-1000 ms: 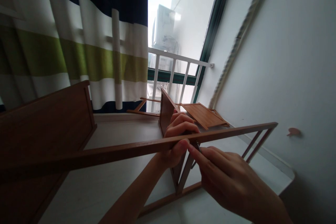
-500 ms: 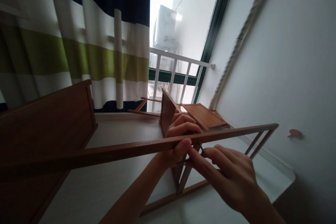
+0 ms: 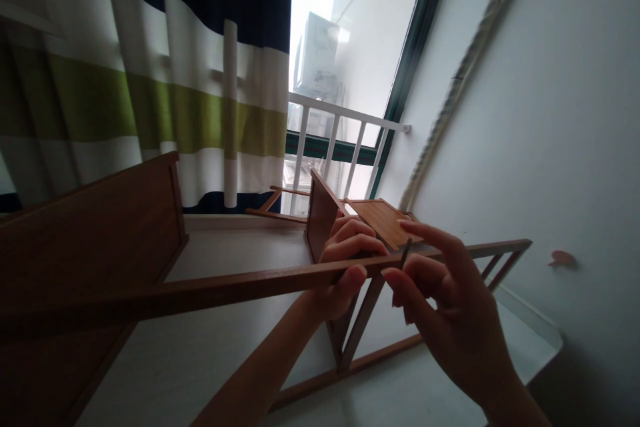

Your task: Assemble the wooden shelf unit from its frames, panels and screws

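1. Main item: wooden rail [image 3: 225,287], a long, thin, brown bar with a smooth finish. It forms the top member of an open frame and crosses the view from lower left to right, above the white desk [image 3: 210,347]. The frame's bottom rail [image 3: 350,367] rests on that desk
2. Handling, as judged: light and stiff, but long and slender, so likely to twist at its joints. The smooth finish may slip. It is best gripped near mid-length, beside an upright strut
3. The left hand [image 3: 345,260] has its fingers [image 3: 357,243] curled over the wooden rail and the thumb beneath, closed firmly around it
4. The right hand [image 3: 445,307] has thumb and forefinger pinched narrow on a metal pin [image 3: 405,252]. This piece is small, dark and slim, with its lower end at the rail's top edge. Whether it is a screw or a key cannot be told
5. Nearby: upright board [image 3: 320,220] just behind the left hand, slatted panel [image 3: 383,220] lying flat beyond it, large brown panel [image 3: 100,233] at left
6. Backdrop: striped curtain [image 3: 150,80], white window railing [image 3: 345,140]
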